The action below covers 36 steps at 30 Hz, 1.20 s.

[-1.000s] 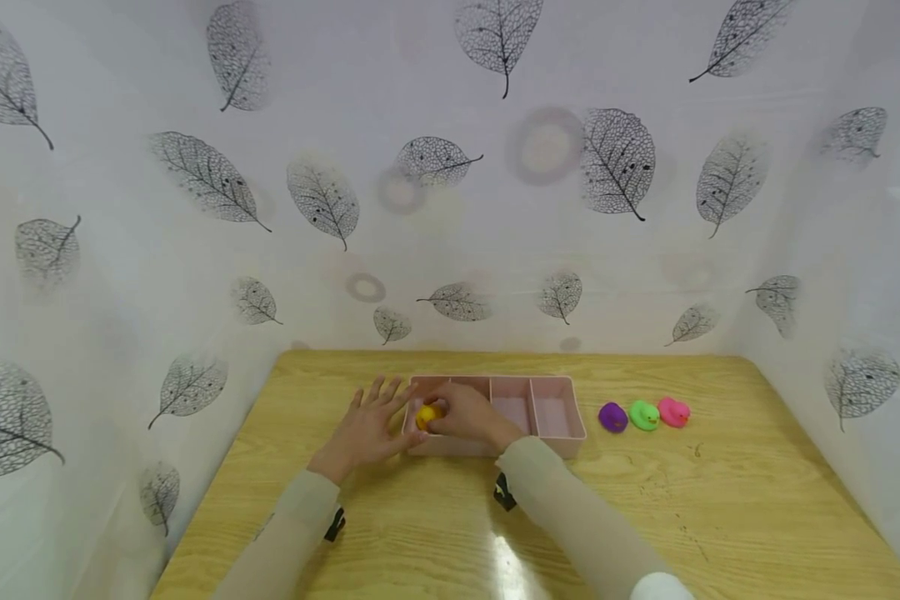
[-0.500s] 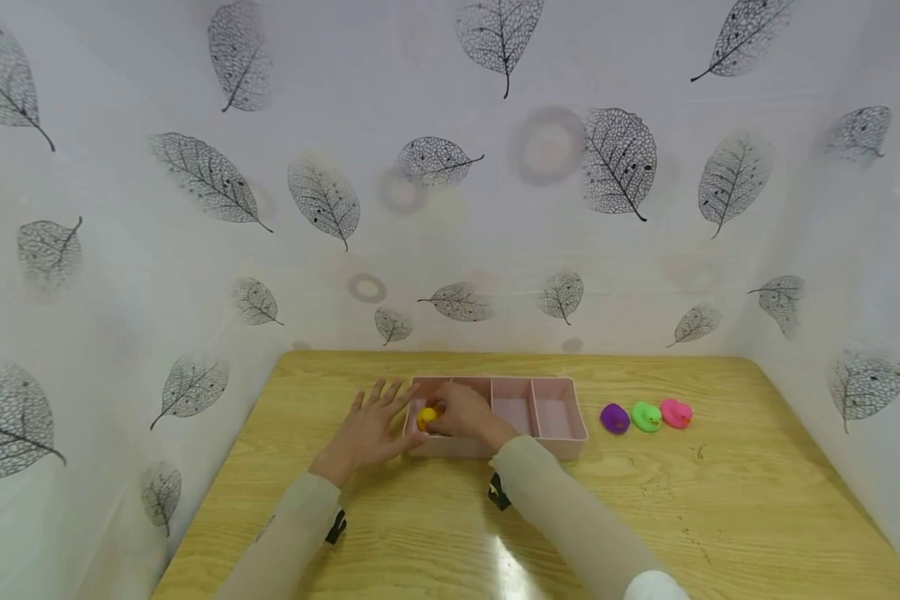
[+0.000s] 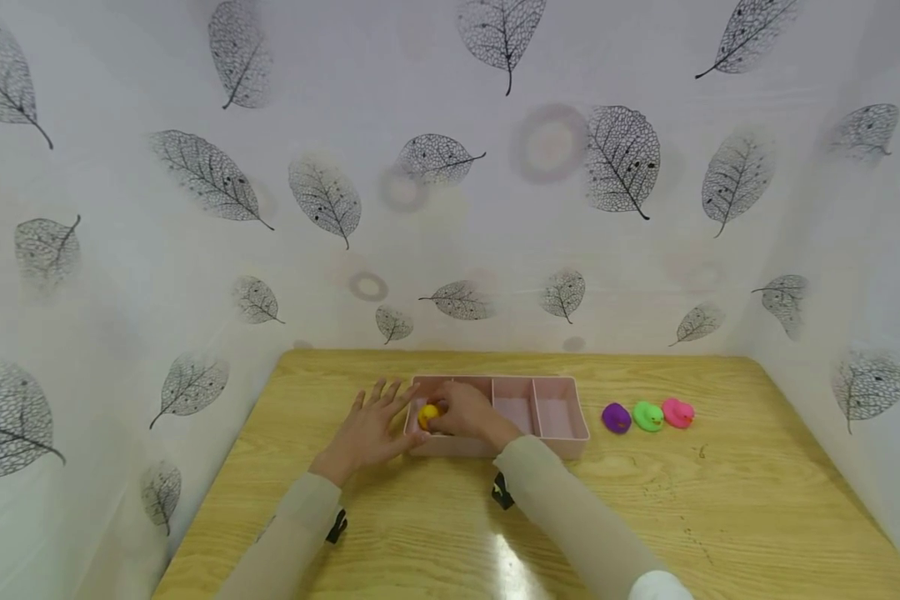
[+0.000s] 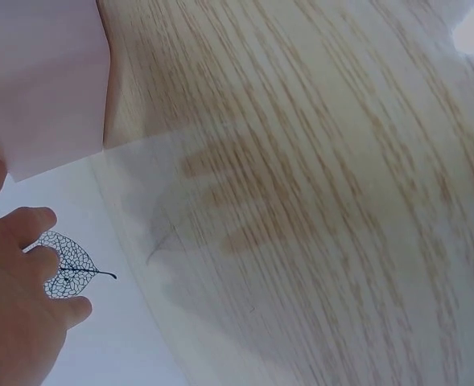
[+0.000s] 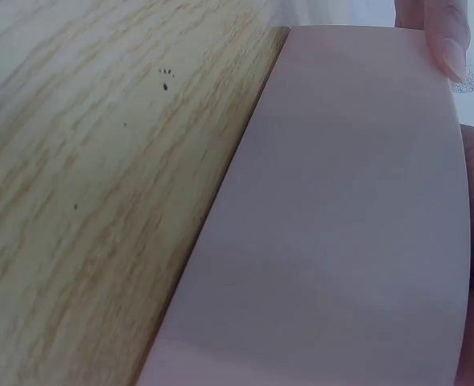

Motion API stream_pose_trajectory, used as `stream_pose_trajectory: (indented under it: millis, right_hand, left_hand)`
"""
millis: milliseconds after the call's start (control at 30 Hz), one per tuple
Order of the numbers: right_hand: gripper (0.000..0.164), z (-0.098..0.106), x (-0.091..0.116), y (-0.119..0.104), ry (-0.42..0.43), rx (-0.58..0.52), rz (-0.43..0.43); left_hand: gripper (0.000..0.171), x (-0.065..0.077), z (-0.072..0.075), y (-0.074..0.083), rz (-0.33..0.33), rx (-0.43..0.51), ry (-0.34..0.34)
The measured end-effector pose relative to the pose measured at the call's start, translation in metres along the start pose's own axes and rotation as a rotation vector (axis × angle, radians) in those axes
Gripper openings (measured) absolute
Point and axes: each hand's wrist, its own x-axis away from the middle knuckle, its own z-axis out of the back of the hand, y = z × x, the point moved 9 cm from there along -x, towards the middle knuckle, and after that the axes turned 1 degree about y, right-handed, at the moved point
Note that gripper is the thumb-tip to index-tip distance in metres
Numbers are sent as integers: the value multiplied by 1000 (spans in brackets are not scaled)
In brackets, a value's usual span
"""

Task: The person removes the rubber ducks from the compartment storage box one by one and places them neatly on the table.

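Observation:
A pink divided box (image 3: 560, 407) stands on the table, its compartments in a row. In its leftmost compartment sits a yellow rubber duck (image 3: 428, 414), partly covered by my right hand (image 3: 468, 414), whose fingers reach down into the box and pinch the duck's right side. My left hand (image 3: 371, 432) lies at the box's left end with its fingers spread; the thumb reaches the front rim. In the left wrist view the fingers (image 4: 37, 264) show beside the box's end wall (image 4: 47, 88). The right wrist view is mostly filled by the box's front wall (image 5: 325, 209).
Right of the box, a purple duck (image 3: 616, 418), a green duck (image 3: 648, 416) and a pink duck (image 3: 678, 412) stand in a row on the wooden table (image 3: 435, 533). A white leaf-patterned curtain (image 3: 450, 233) encloses the back and sides.
Both hands stay almost in place; the right hand keeps hold of the yellow duck in the leftmost compartment. The whole view shifts very slightly.

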Motion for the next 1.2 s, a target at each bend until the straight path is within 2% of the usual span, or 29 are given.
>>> stream_pose_trajectory:
  millis: [100, 267, 400, 600, 767, 1000, 1200]
  right_hand:
    - [24, 2, 1, -2, 2, 12, 32]
    - [41, 9, 6, -6, 13, -21, 63]
    - [47, 19, 9, -11, 31, -43, 80]
    - [47, 32, 15, -15, 39, -74, 42]
    - [39, 41, 20, -14, 76, -66, -4]
    - [39, 54, 25, -10, 127, -48, 12]
    - [39, 65, 32, 0, 129, -195, -4]
  left_hand:
    - [90, 0, 0, 0, 4, -5, -5]
    - [89, -1, 0, 1, 3, -4, -12]
    - [89, 0, 0, 1, 2, 5, -14]
    - [88, 0, 0, 2, -3, 10, -14]
    - [88, -1, 0, 2, -4, -1, -11]
    - [90, -2, -2, 0, -1, -19, -12]
    - [91, -2, -2, 1, -8, -19, -8]
